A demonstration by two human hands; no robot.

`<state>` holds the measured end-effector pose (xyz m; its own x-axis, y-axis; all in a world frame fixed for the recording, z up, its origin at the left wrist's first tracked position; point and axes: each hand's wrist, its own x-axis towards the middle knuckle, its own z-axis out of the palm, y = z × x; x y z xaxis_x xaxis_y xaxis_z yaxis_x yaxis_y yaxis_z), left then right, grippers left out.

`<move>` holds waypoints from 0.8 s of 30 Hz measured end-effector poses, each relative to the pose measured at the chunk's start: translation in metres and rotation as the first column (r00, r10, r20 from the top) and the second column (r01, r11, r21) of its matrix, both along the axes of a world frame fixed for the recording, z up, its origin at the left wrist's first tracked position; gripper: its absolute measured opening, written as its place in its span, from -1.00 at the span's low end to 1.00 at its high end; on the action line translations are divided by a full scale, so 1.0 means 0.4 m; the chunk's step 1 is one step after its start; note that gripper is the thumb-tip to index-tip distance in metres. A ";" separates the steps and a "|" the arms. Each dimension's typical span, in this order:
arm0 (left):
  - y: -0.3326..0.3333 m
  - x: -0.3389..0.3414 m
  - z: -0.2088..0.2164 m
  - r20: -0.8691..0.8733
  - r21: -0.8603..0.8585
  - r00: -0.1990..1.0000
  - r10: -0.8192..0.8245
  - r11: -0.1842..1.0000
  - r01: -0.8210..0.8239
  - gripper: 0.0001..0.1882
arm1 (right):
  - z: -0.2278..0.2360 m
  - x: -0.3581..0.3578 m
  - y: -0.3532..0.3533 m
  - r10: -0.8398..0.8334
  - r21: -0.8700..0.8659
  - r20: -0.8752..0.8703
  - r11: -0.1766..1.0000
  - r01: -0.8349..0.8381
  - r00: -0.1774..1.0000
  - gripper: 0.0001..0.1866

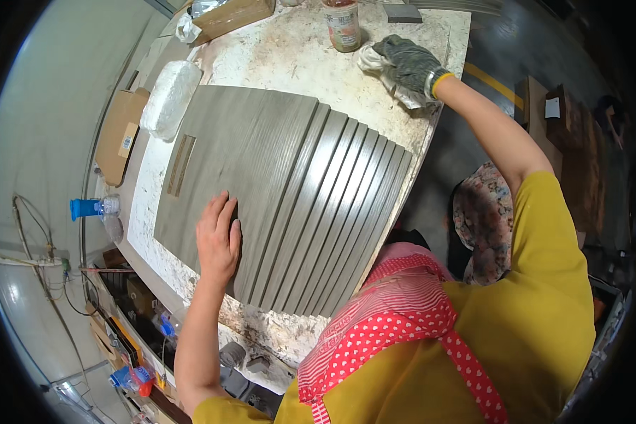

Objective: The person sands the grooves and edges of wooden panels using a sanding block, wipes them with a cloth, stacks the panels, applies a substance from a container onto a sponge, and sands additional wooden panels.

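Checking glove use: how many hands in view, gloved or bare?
2. Left hand, bare, lies flat on the grey panels. Right hand, in a grey glove, presses a white rag at the table's far edge.

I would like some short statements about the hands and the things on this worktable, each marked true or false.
1. The left hand lies flat and bare on the grey grooved panel. True.
2. The right hand is bare. False: it wears a grey knit glove.
3. The right hand presses on a white cloth on the stained worktable. True.
4. The jar stands on the grooved panel. False: it stands on the tabletop beyond the panel, near the gloved hand.
5. The blue-capped bottle lies in the middle of the panel. False: it is off the table, to the left.
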<state>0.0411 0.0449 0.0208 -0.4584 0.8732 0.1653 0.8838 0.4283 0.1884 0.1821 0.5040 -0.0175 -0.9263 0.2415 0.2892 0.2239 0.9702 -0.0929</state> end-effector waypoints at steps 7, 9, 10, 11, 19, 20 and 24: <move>-0.002 -0.156 0.066 0.013 0.053 0.993 0.115 0.992 -0.116 -0.62 | 0.006 -0.160 -0.095 0.323 -0.311 -0.055 0.894 -0.324 0.945 -0.57; 0.007 -0.263 0.073 0.047 0.111 0.975 0.218 0.969 -0.222 -0.61 | 0.016 -0.199 -0.116 0.427 -0.414 0.008 0.825 -0.386 0.904 -0.41; -0.008 -0.321 0.069 0.096 0.158 0.942 0.321 0.930 -0.332 -0.60 | -0.028 -0.256 -0.121 0.512 -0.334 -0.011 0.807 -0.486 0.859 -0.37; -0.023 -0.384 0.057 0.132 0.156 0.918 0.375 0.906 -0.393 -0.57 | -0.026 -0.276 -0.144 0.559 -0.225 0.017 0.810 -0.542 0.829 -0.37; -0.053 -0.629 -0.063 0.585 -0.431 0.441 0.680 0.722 -0.541 -0.09 | -0.160 -0.385 -0.140 0.819 -0.455 -0.055 0.488 -0.745 0.570 -0.38; -0.047 -0.623 -0.070 0.589 -0.429 0.438 0.679 0.722 -0.543 -0.09 | -0.175 -0.383 -0.138 0.839 -0.430 -0.112 0.442 -0.787 0.532 -0.37; -0.006 -0.550 -0.033 0.832 -0.483 0.112 0.543 0.809 -0.334 -0.05 | -0.190 -0.304 -0.100 0.848 -0.489 -0.157 0.379 -0.786 0.507 -0.46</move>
<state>-0.1790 0.0427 0.0076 -0.4977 0.4204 -0.7587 -0.2209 0.7844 0.5796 0.0606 0.4638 -0.0934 -0.7619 -0.5861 0.2756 -0.6157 0.5233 -0.5892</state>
